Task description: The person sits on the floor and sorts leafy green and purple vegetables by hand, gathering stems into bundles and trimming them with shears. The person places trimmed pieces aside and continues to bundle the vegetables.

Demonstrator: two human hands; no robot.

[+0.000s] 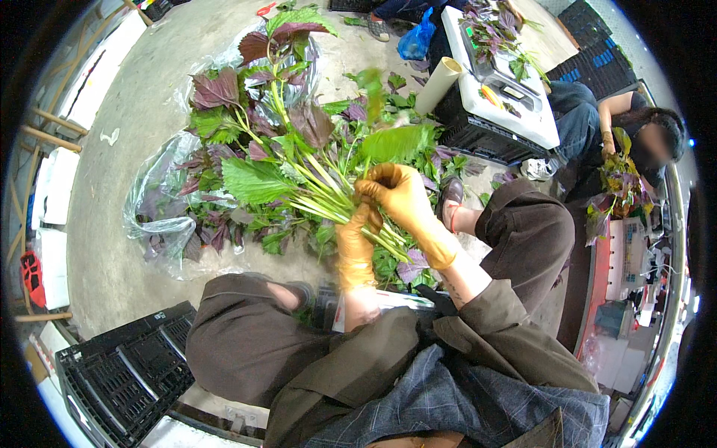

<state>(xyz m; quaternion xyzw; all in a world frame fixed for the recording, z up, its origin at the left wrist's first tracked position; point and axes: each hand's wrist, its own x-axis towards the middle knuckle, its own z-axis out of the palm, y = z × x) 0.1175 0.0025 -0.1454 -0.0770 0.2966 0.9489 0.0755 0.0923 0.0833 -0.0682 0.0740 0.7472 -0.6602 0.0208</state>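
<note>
Both my hands wear thin yellowish-orange gloves. My left hand (358, 235) is closed round the stems of a bunch of perilla (313, 168), whose leaves are green on one face and purple on the other. The cut stem ends stick out below my fingers. Against the top of that hand, my right hand (395, 193) pinches at the stems; a green leaf (397, 143) just above it is blurred. Whether it holds a separate stem is hidden. Beneath the bunch, a pile of loose perilla (274, 224) lies on the floor, partly in a clear plastic bag (162, 213).
A white foam board with a scale (538, 120) rests on a black crate (487, 134), beside a cardboard tube (440, 84). At right a seated person (594, 117) holds perilla. A blue bag (417, 36) lies beyond. Another black crate (129, 369) is at lower left.
</note>
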